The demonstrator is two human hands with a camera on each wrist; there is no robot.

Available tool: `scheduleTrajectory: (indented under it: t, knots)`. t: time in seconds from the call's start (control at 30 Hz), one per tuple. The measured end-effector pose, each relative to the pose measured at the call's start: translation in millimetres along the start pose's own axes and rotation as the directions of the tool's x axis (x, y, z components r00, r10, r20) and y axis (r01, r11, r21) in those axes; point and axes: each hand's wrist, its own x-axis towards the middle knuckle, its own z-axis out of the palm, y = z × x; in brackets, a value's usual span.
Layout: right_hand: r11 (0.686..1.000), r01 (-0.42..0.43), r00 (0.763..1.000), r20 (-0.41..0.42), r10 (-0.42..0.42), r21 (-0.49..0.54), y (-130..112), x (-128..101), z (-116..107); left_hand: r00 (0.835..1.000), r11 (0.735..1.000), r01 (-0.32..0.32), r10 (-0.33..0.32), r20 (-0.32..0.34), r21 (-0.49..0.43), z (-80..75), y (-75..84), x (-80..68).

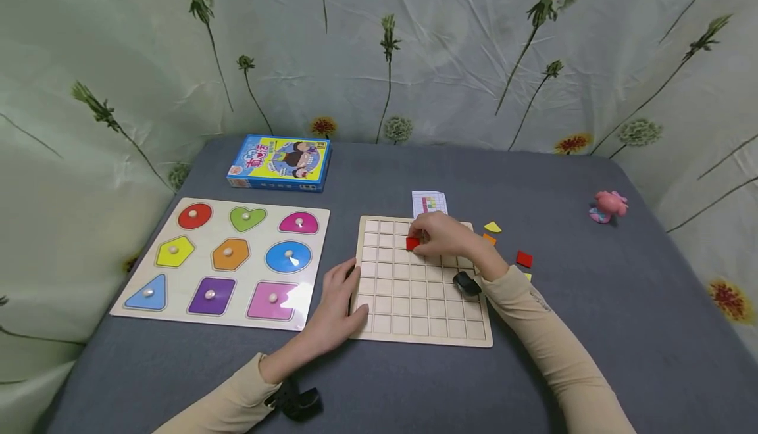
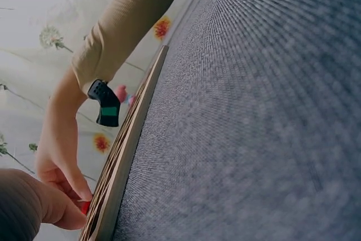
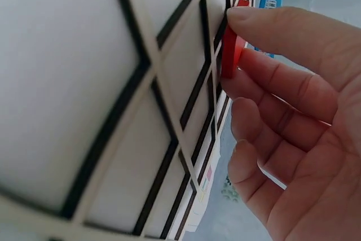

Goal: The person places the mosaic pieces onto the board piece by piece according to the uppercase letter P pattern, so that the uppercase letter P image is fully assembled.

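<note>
A small red square tile (image 1: pixel 412 243) is pinched between the thumb and fingers of my right hand (image 1: pixel 441 235). That hand is over the upper part of a wooden grid board (image 1: pixel 414 329), with the tile right at the grid's cells. In the right wrist view the red tile (image 3: pixel 229 52) stands on edge against the dividers, thumb on one side, index finger on the other. My left hand (image 1: pixel 334 309) lies along the board's left edge, fingers extended and thumb over the rim. The left wrist view shows its thumb (image 2: pixel 59 207) near the board's side (image 2: pixel 135 134).
Behind the board lies a printed pattern card (image 1: pixel 429 202). To its right are a yellow piece (image 1: pixel 492 227), an orange piece (image 1: pixel 489 239) and another red tile (image 1: pixel 524 259). A knobbed shape puzzle (image 1: pixel 204 256), a blue box (image 1: pixel 278 163) and a pink figurine (image 1: pixel 610 205) stand farther off.
</note>
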Motion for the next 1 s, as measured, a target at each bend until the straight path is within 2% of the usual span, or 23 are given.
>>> scheduleTrajectory:
  t: [0.2,0.37,0.6,1.0]
  knots:
    - [1.000,-0.010,1.000,-0.012,0.009,-0.027,-4.6,6.2,1.7,0.997,0.996,0.045,-0.050,0.058,0.079,-0.6,1.0,-2.1]
    - [0.999,-0.007,1.000,-0.030,0.005,-0.037,-5.7,8.4,2.8,0.993,0.990,0.053,-0.066,0.096,0.133,-1.0,1.2,-2.9]
    - [0.999,0.030,0.998,-0.051,-0.033,-0.041,-4.6,10.8,3.7,0.991,0.988,0.036,-0.055,0.123,0.149,-2.1,1.9,-4.0]
    - [1.000,0.022,0.999,-0.041,-0.023,-0.014,-8.7,14.3,4.2,0.992,0.991,0.023,-0.039,0.122,0.132,-3.5,1.5,-2.8]
